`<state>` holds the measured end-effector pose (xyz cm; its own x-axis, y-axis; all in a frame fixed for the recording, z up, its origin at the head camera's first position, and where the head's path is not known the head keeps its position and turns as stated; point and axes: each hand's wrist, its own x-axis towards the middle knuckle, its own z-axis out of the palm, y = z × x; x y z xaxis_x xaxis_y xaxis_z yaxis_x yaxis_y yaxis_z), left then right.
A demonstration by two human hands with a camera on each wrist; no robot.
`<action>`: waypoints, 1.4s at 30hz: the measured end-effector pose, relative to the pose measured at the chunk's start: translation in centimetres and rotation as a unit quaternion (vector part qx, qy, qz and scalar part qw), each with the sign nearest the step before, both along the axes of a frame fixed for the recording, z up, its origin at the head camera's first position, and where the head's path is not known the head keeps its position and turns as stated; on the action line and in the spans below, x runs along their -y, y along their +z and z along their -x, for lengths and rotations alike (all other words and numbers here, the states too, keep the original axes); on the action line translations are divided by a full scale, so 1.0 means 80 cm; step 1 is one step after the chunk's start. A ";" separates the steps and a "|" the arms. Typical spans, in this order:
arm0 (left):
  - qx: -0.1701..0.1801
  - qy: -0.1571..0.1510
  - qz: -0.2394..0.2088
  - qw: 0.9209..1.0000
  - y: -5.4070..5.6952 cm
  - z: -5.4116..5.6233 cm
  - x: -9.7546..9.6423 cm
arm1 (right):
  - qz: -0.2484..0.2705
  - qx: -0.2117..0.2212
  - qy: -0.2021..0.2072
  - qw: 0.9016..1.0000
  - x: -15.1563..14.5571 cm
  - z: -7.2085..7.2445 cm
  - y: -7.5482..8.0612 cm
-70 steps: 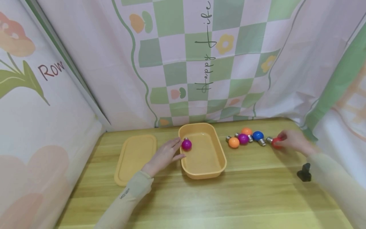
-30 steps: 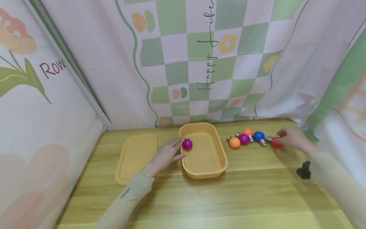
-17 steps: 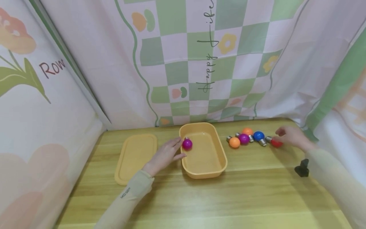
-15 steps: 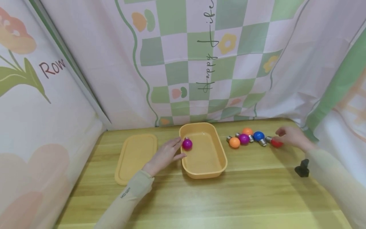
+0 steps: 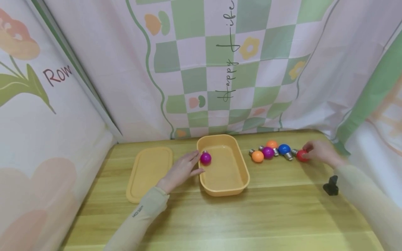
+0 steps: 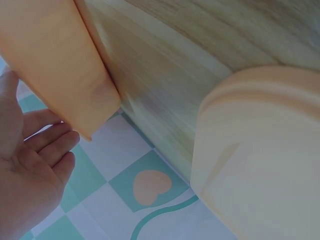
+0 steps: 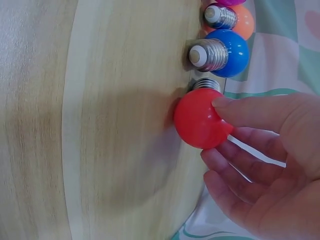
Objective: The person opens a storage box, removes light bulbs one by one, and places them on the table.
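In the head view a red light bulb (image 5: 302,155) lies at the right end of a group of bulbs, its metal base toward the blue bulb (image 5: 284,149). My right hand (image 5: 323,152) pinches the red bulb; in the right wrist view the thumb is on its near side, and the other fingers are partly behind it. My left hand (image 5: 180,170) rests at the left rim of a yellow-orange box (image 5: 243,164), fingers extended along its wall. Inside the box, against that left side, is a purple bulb (image 5: 205,158).
Left of the box lies its flat lid (image 5: 150,174). Two orange bulbs and a purple bulb (image 5: 268,152) sit between the box and the blue one. A small black object (image 5: 331,185) stands near the right forearm. A patterned curtain (image 5: 216,69) hangs behind the wooden table.
My right hand has shifted on the red bulb, which half a second ago was covered more by the fingers and now shows more of its globe. The left hand and box have stayed put.
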<state>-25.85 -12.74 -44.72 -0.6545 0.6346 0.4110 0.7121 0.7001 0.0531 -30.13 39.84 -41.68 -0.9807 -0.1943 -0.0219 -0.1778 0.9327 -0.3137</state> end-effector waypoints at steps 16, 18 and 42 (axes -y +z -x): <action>-0.009 -0.002 -0.002 1.000 -0.002 0.001 0.000 | 0.008 0.009 0.003 1.000 -0.005 0.003 -0.005; -0.008 -0.002 -0.003 1.000 -0.002 0.001 0.000 | 0.006 0.008 0.005 1.000 -0.005 0.004 -0.005; 0.005 0.000 0.002 1.000 0.003 -0.001 0.000 | 0.008 0.021 0.006 1.000 -0.001 -0.005 -0.002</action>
<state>-25.74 -12.72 -44.49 -0.6583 0.6361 0.4025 0.7115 0.7004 0.0568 -29.69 39.94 -41.83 -0.9767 -0.2058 -0.0605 -0.1743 0.9258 -0.3355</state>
